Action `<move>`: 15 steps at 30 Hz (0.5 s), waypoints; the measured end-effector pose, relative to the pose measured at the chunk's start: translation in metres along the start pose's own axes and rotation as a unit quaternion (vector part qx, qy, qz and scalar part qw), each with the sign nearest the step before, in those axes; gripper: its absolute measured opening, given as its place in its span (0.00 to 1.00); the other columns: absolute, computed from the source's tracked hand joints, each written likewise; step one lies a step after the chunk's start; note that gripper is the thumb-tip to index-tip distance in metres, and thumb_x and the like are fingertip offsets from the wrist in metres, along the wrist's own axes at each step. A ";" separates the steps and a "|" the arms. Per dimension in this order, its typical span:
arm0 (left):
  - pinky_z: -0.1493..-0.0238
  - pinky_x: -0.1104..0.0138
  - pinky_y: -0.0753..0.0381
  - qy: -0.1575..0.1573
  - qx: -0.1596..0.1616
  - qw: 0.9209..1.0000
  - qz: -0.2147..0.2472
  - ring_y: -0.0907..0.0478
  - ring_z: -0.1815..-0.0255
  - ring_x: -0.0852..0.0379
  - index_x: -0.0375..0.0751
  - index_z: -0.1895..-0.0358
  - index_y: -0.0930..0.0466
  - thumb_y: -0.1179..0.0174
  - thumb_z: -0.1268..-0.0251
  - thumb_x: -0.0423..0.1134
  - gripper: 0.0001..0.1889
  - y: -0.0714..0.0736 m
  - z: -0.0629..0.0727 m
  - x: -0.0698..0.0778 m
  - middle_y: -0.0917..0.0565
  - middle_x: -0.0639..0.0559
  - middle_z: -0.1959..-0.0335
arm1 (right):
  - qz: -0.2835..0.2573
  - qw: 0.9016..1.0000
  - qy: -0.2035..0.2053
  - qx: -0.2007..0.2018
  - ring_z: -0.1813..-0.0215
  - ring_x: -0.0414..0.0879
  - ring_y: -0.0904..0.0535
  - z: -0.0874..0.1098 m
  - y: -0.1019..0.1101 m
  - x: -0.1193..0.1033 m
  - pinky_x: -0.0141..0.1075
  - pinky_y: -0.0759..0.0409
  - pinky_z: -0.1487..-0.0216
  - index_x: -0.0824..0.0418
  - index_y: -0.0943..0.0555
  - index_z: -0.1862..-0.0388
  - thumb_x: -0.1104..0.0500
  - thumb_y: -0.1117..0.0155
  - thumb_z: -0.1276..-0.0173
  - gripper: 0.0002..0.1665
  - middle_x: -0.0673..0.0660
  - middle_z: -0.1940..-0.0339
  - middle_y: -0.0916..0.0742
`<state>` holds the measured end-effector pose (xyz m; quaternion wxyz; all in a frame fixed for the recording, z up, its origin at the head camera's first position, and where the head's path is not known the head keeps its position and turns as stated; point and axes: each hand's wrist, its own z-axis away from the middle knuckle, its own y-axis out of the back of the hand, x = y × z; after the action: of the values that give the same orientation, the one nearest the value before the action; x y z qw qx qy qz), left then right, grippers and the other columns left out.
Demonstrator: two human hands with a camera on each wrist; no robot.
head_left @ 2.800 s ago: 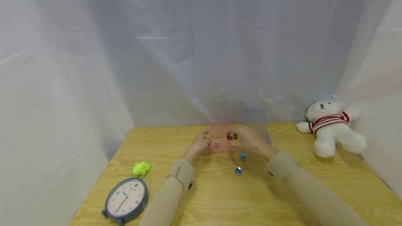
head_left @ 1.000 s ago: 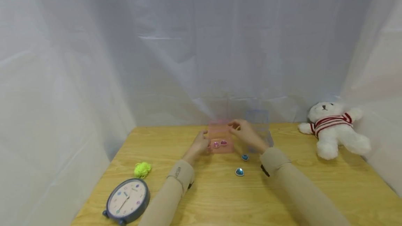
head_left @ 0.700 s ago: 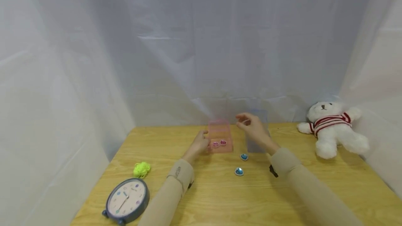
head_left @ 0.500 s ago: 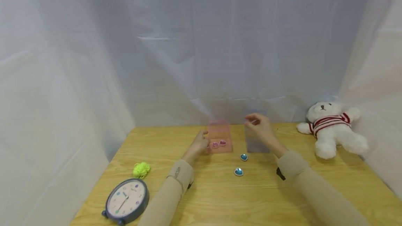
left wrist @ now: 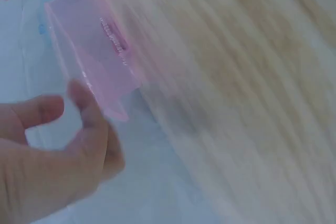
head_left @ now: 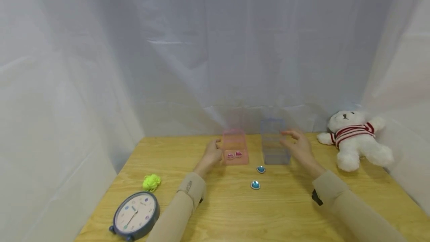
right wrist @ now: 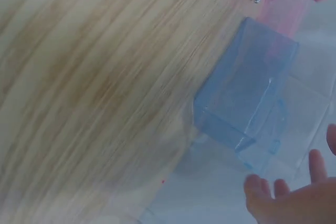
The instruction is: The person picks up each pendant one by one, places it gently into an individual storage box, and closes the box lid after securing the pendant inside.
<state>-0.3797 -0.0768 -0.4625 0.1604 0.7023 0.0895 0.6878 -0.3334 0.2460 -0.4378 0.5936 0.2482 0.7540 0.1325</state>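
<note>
A clear pink box (head_left: 236, 160) with its lid raised stands at the back of the table; two pink gems (head_left: 238, 154) with pale rims lie in it. My left hand (head_left: 212, 153) is at its left side, fingers loosely bent; in the left wrist view the hand (left wrist: 73, 156) holds nothing. To the right is a clear blue box (right wrist: 241, 82), its lid also raised. My right hand (head_left: 300, 148) is beside that box with thumb and fingers apart and nothing between them. Two blue heart-shaped gems (head_left: 255, 185) with silvery rims lie in front of the boxes.
A round blue-rimmed clock (head_left: 136, 214) lies at the front left, with a ball of neon yellow yarn (head_left: 151, 182) behind it. A white teddy bear (head_left: 357, 141) in a striped sweater sits at the back right. White sheeting (head_left: 174, 66) hangs behind the wooden table (head_left: 228, 212).
My right hand set a dark pink gem in the pink box, let go of it, and moved right past the blue box. The left hand has stayed by the pink box.
</note>
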 end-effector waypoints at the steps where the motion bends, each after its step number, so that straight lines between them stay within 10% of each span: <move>1: 0.69 0.70 0.21 -0.022 0.024 0.999 -0.013 0.26 0.69 0.56 0.29 0.25 0.34 0.48 0.28 0.26 0.28 -0.001 0.000 0.002 0.23 0.29 0.44 | 0.003 1.000 -0.006 -0.010 0.23 0.72 0.32 0.000 0.001 0.002 0.65 0.28 0.23 0.69 0.21 0.32 0.57 0.32 0.24 0.27 0.72 0.22 0.28; 6: 0.62 0.72 0.25 -0.151 0.102 0.983 -0.025 0.25 0.61 0.55 0.29 0.40 0.21 0.43 0.30 0.25 0.17 -0.012 0.007 0.019 0.20 0.32 0.51 | 0.004 0.996 -0.032 -0.082 0.22 0.74 0.32 0.002 0.008 0.011 0.65 0.27 0.24 0.69 0.25 0.28 0.54 0.32 0.24 0.32 0.73 0.21 0.28; 15: 0.57 0.71 0.17 -0.238 0.038 0.969 -0.050 0.20 0.60 0.54 0.31 0.45 0.18 0.40 0.36 0.28 0.16 -0.050 0.030 0.045 0.17 0.39 0.58 | -0.079 0.980 -0.098 -0.156 0.14 0.72 0.49 -0.002 0.011 0.030 0.66 0.30 0.21 0.70 0.37 0.19 0.60 0.35 0.22 0.39 0.71 0.13 0.43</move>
<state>-0.3430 -0.0179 -0.4376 0.1844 0.8460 0.1096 0.4881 -0.3378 0.2714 -0.4571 0.7048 0.1045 0.6792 0.1761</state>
